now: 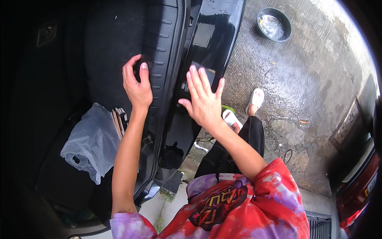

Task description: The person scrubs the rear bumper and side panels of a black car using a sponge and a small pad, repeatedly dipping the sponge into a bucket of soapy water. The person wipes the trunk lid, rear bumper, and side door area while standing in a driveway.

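My left hand [137,87] is over the dark floor of an open car boot, beside its ribbed plastic sill [159,51]. Its fingers are curved and apart, and nothing shows in them. My right hand [203,95] is spread flat over the glossy black rear bumper [215,30], fingers pointing away from me. A greyish patch shows by its fingertips; whether it is a reflection or a thing under the hand, I cannot tell. Whether the palm touches the bumper is hidden.
A translucent plastic bag [93,139] lies in the boot beside some folded tan pieces [119,121]. On the wet concrete [246,59] stands a round dark basin [288,28] with something pale in it. My feet wear white slippers [256,97]. A red vehicle [358,191] is at the right.
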`<state>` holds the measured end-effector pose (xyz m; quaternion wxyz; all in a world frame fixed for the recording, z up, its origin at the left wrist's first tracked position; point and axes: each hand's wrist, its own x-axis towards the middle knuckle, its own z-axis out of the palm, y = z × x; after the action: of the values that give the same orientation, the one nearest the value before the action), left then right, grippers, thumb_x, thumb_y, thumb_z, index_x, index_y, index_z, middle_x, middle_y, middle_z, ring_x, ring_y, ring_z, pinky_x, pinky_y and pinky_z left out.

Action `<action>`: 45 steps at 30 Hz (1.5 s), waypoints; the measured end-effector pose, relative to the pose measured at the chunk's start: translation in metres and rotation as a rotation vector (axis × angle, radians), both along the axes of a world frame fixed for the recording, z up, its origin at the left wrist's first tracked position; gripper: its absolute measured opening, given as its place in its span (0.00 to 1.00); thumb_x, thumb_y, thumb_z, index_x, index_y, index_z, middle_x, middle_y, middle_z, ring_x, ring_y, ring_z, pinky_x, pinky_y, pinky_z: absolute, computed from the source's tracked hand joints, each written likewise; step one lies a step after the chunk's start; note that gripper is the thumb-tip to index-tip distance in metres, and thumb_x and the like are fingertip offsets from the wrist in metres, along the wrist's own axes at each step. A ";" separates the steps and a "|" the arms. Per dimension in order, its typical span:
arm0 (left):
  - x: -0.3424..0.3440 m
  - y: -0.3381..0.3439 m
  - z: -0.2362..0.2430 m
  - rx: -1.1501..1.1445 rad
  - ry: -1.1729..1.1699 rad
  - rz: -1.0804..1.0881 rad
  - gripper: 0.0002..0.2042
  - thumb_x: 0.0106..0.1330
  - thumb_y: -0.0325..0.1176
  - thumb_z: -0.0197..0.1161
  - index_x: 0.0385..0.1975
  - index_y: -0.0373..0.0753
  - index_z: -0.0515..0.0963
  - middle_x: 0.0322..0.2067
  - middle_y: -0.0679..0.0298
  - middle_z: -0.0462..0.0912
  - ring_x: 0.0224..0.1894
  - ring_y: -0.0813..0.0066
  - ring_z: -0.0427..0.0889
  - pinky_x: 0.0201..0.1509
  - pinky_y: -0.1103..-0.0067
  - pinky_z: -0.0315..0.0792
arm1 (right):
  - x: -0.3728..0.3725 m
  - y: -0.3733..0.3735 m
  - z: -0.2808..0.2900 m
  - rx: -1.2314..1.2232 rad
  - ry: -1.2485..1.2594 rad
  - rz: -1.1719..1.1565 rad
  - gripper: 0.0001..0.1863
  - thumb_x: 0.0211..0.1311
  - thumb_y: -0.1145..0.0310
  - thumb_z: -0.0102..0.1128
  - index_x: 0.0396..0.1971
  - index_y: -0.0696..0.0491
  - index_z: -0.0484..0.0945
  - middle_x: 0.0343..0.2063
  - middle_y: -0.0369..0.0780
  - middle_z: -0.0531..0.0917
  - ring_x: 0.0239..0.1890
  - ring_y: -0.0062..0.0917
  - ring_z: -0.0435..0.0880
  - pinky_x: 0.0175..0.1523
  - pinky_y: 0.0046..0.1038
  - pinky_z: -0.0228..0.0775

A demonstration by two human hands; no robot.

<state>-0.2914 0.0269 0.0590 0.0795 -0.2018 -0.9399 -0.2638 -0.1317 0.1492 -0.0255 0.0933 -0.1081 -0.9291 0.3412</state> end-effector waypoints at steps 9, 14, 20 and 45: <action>-0.006 -0.003 -0.013 0.065 0.077 -0.048 0.15 0.73 0.40 0.61 0.52 0.38 0.80 0.50 0.56 0.83 0.54 0.60 0.82 0.60 0.68 0.73 | -0.093 0.076 0.000 0.352 0.159 -0.250 0.37 0.73 0.45 0.52 0.72 0.54 0.65 0.76 0.38 0.62 0.79 0.34 0.57 0.72 0.73 0.42; -0.004 -0.019 -0.016 0.025 0.156 -0.038 0.15 0.72 0.42 0.62 0.51 0.39 0.81 0.49 0.56 0.84 0.53 0.58 0.82 0.61 0.67 0.73 | 0.053 -0.103 0.005 0.032 -0.079 0.054 0.48 0.59 0.42 0.63 0.75 0.52 0.62 0.80 0.38 0.52 0.82 0.32 0.47 0.77 0.67 0.30; -0.003 -0.013 -0.011 0.056 0.155 -0.047 0.16 0.72 0.43 0.62 0.51 0.39 0.81 0.48 0.56 0.85 0.54 0.59 0.83 0.61 0.68 0.73 | -0.028 -0.020 0.001 0.266 0.157 -0.269 0.37 0.70 0.48 0.55 0.72 0.55 0.65 0.77 0.40 0.61 0.79 0.34 0.55 0.75 0.69 0.36; -0.002 -0.012 0.000 0.010 0.056 -0.013 0.16 0.72 0.41 0.61 0.53 0.40 0.79 0.51 0.54 0.81 0.57 0.53 0.77 0.65 0.63 0.68 | -0.046 0.043 -0.001 0.226 0.072 -0.172 0.45 0.65 0.44 0.59 0.76 0.53 0.60 0.79 0.39 0.54 0.81 0.33 0.50 0.74 0.70 0.37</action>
<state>-0.2937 0.0153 0.0586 0.1049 -0.2148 -0.9346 -0.2633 -0.1776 0.1919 -0.0261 0.1670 -0.1639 -0.9450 0.2287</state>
